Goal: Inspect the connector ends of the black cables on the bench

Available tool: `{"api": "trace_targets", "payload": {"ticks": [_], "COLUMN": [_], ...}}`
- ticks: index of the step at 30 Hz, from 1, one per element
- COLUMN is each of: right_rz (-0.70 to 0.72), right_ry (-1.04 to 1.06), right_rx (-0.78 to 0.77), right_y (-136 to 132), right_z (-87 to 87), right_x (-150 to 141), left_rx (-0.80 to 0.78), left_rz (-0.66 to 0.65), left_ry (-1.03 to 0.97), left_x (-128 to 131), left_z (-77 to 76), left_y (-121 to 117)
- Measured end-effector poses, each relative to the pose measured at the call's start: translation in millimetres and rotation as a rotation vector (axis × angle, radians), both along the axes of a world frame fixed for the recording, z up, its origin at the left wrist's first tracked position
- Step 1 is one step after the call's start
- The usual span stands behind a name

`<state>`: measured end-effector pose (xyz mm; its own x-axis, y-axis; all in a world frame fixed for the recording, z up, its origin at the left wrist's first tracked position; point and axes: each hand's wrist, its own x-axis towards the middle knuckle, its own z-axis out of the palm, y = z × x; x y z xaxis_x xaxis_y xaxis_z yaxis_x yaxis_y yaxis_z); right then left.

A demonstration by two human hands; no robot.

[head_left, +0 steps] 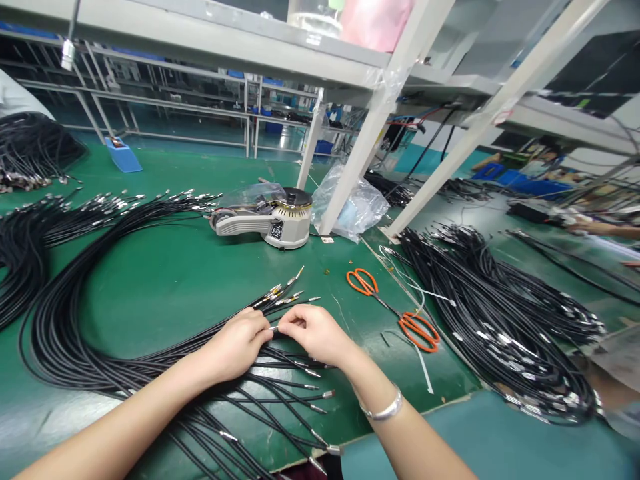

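A long bundle of black cables (165,360) curves across the green table, its metal-tipped ends fanned out around my hands. My left hand (240,343) is closed on one cable close to its silver tip, resting over the bundle. Just to the right, my right hand (313,330) pinches the end of that same cable between thumb and fingertips. A short bit of the silver connector (273,328) shows between the two hands. Some cable ends beyond my fingers (280,293) carry yellowish tips.
A round grey tape dispenser (287,223) stands behind the hands, beside a clear plastic bag (353,203). Orange-handled scissors (367,283) lie to the right with white ties (424,363). More cable bundles (493,313) lie right and left. White posts (363,120) hold a shelf overhead.
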<state>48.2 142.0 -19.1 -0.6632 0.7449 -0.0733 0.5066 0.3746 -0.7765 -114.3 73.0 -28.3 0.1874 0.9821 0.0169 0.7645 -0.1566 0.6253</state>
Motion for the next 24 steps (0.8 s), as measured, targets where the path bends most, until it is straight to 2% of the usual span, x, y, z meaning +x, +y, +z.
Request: {"api": "trace_targets", "payload": {"ticks": [5,10,15,18,20,22,24], "right_rz": [-0.024,-0.035,-0.007,-0.011,-0.11,-0.229,-0.27], "right_ry": [0.002,-0.004,0.006,0.008,-0.027,-0.08,-0.118], "right_rx": [-0.002,0.001,-0.02,-0.018,0.048,0.123,0.153], "right_y": [-2.2,-7.4,-7.3,6.0,16.2,22.9,24.4], "right_z": [0.0,-4.4,1.0,13.5,19.9,21.0,16.0], "right_x": [1.0,-1.6,4.5,36.4,68.1,97.7,115.5], "left_rx": [0.026,0.042,0.017,0.051,0.12,0.205,0.273], "left_rz": [0.007,0.013,-0.046,-0.105,-0.097,-0.069,-0.056], "left_ry": [0.023,0.031,0.037,0.087,0.163,0.244,0.304], "left_x": [5.1,8.9,6.3,4.4,3.7,5.1,10.6], "left_z": [2.0,-2.7,-1.2,0.4,-1.6,-4.2,-4.2], "left_y": [0.1,0.3,0.7,-4.1,-9.0,-12.3,-11.5]}}
